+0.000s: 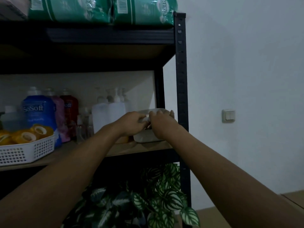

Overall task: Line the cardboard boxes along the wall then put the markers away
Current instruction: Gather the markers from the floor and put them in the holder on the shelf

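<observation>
A white plastic container (144,137) stands at the right end of the middle shelf (141,149) of a black rack. Both my hands are at its top opening. My left hand (133,122) has its fingers curled around a small pale object (145,119) that looks like a marker, with dark ends showing just below it. My right hand (162,125) lies over the container's near rim, fingers wrapped on it and thumb up at the far edge. The container's inside is hidden. Cardboard box tops (212,217) show at the bottom right along the wall.
On the same shelf are white pump bottles (108,116), coloured refill pouches (39,112) and a white basket (24,152) of tape rolls. Green packs (102,9) lie on top. A leafy plant (139,203) fills the shelf below. A black upright post (181,79) and a wall switch (228,116) are to the right.
</observation>
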